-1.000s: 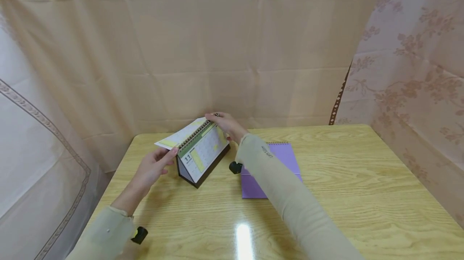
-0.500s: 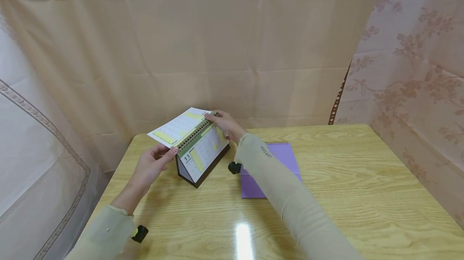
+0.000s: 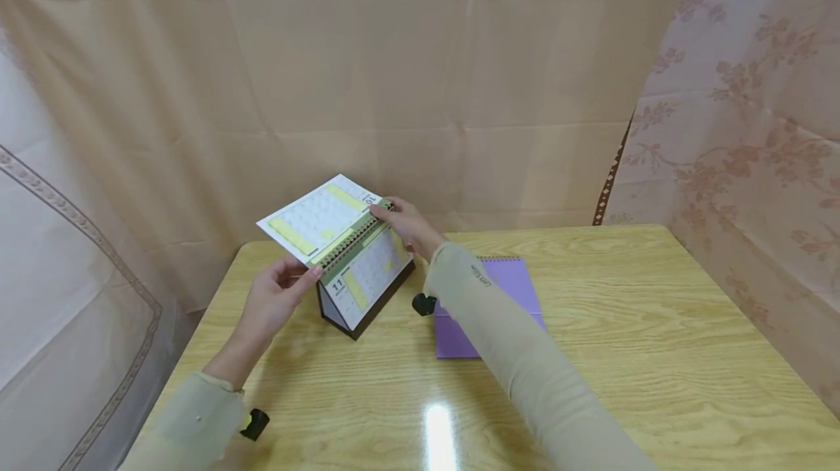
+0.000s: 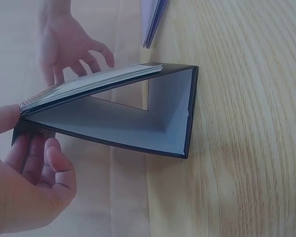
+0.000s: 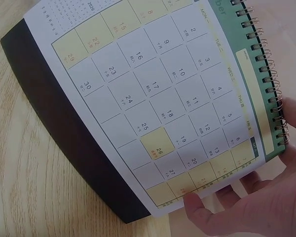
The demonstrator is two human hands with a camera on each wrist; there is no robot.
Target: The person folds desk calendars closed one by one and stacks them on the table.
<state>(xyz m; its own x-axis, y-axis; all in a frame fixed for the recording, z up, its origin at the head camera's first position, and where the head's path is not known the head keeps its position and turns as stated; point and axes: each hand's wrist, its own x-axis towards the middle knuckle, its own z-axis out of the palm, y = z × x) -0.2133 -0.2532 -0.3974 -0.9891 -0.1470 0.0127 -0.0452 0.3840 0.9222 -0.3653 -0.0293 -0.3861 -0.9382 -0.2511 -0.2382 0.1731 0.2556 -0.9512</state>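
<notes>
A spiral-bound desk calendar (image 3: 369,279) stands as a tent on a dark base, angled on the table, with its "11" page facing me. From its binding the "10" page (image 3: 319,217) sticks up and back. My left hand (image 3: 273,299) pinches the calendar's near left top corner at the rings, thumb above and fingers beneath, as the left wrist view also shows. At the far right end of the binding, my right hand (image 3: 408,227) grips the corner; in the right wrist view one fingertip (image 5: 195,207) touches the page edge. The calendar's back is hidden in the head view.
A purple spiral-bound pad (image 3: 457,336) lies to the right, partly covered by my right sleeve (image 3: 518,347). The wooden table (image 3: 656,325) meets a beige curtain (image 3: 420,92) at its far edge. White cloth (image 3: 72,274) hangs at the left.
The "10" page has swung upward behind the rings, from lying low at the back to standing raised and showing its full face. Both hands have stayed almost in place.
</notes>
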